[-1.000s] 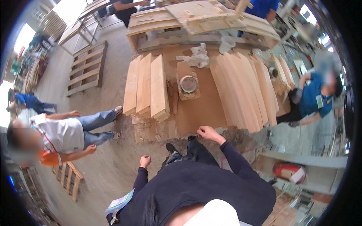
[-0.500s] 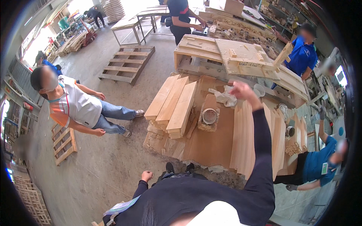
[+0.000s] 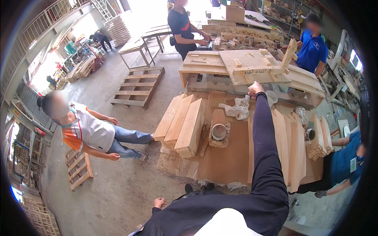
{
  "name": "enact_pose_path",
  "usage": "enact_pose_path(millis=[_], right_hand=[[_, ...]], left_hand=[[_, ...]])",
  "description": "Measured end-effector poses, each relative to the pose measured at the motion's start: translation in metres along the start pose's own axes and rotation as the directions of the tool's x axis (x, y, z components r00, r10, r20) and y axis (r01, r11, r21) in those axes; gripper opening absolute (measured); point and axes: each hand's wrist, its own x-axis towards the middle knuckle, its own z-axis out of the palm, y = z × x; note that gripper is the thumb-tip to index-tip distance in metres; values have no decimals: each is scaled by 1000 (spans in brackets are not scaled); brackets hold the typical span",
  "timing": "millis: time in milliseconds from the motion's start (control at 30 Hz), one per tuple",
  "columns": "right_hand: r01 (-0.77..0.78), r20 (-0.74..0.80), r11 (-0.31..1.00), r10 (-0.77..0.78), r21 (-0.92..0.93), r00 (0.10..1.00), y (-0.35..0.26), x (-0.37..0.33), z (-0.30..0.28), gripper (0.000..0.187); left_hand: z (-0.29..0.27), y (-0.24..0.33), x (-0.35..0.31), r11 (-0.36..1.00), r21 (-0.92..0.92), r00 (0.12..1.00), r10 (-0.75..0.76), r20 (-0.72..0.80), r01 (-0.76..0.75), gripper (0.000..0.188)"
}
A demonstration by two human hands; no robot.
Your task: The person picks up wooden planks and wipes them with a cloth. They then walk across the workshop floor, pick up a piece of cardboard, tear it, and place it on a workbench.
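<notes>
My right arm stretches forward over the bench, and my right hand [image 3: 256,89] is at the near edge of a raised plywood board [image 3: 256,72] with small wooden blocks on it. Its fingers are curled in; whether they grip anything is hidden. Below the hand lie a crumpled white cloth [image 3: 237,108] and a clear plastic cup [image 3: 271,97]. A round pot [image 3: 219,131] sits on a wooden block [image 3: 219,115]. Low at my left side, my left hand [image 3: 159,203] is loosely curled and touches nothing.
Stacked planks [image 3: 179,126] lie left of the pot; more boards [image 3: 293,147] stand on the right. A person in a white shirt [image 3: 96,131] is at the left, another in blue [image 3: 348,157] at the right. Wooden pallets [image 3: 138,88] rest on the floor.
My right hand has reached farther forward to the plywood board's edge, and its fingers look more closed. The view has shifted; the person in white remains at the left.
</notes>
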Motion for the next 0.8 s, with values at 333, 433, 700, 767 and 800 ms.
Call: enact_pose_path(millis=[333,433,700,767,800], right_hand=[[56,-14,998,-57,-39,998,-2,-5,-5,13],[32,-42,998,-34,-47,999,-3,-11,-2,21],[40,-23,998,-41,-39,999,-1,-11,-8,22],[31,2,998,-31,-60,1000,3,-6,-11,23],[8,-20,998,-9,-66,1000,6,-3,-11,19]], left_hand=[[-7,23,-18,999,35,1000,28,-12,-27,21],[-11,20,-13,1000,0,1000,10,26,-10,23],[-11,2,3,996,-95,998,9,61,-4,22],[-6,13,-10,999,-34,997,29,65,-27,21],[-4,20,-20,999,-7,998,43,54,-42,21]])
